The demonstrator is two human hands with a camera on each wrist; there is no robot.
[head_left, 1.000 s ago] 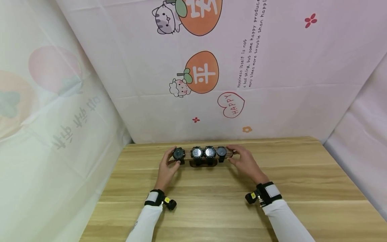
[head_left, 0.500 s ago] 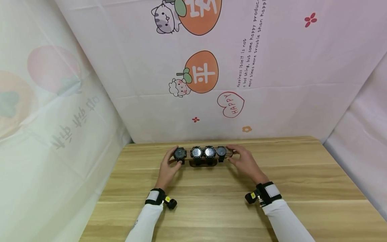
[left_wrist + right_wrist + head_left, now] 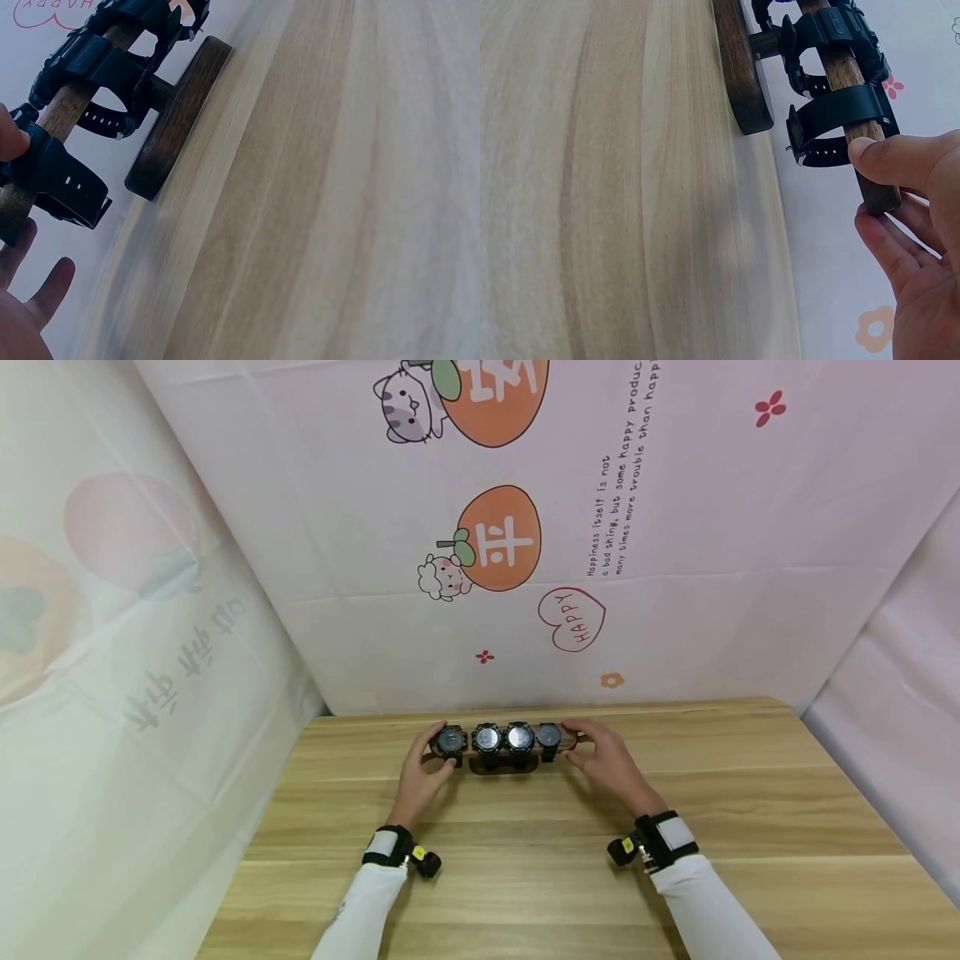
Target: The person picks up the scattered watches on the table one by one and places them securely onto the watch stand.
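Note:
A dark wooden watch stand point(image 3: 502, 767), a T-shaped bar on a low base, bears several black wristwatches in a row near the table's far edge. My left hand point(image 3: 418, 779) pinches the leftmost watch point(image 3: 451, 741) between thumb and fingers, at the bar's left end. In the left wrist view that watch's strap point(image 3: 67, 176) loops round the bar, fastened. My right hand point(image 3: 613, 767) holds the bar's right end, thumb on its near side close to the rightmost watch point(image 3: 549, 737). Two watches with bright faces point(image 3: 487, 738) sit between.
The wood-grain table point(image 3: 525, 860) reaches toward me in front of the stand. A white printed cloth point(image 3: 675, 635) hangs close behind the table's far edge, and another cloth point(image 3: 187, 693) hangs at the left.
My left hand has slid the leftmost watch a little to the right along the bar, toward the other watches. My right hand stays in place on the bar's end.

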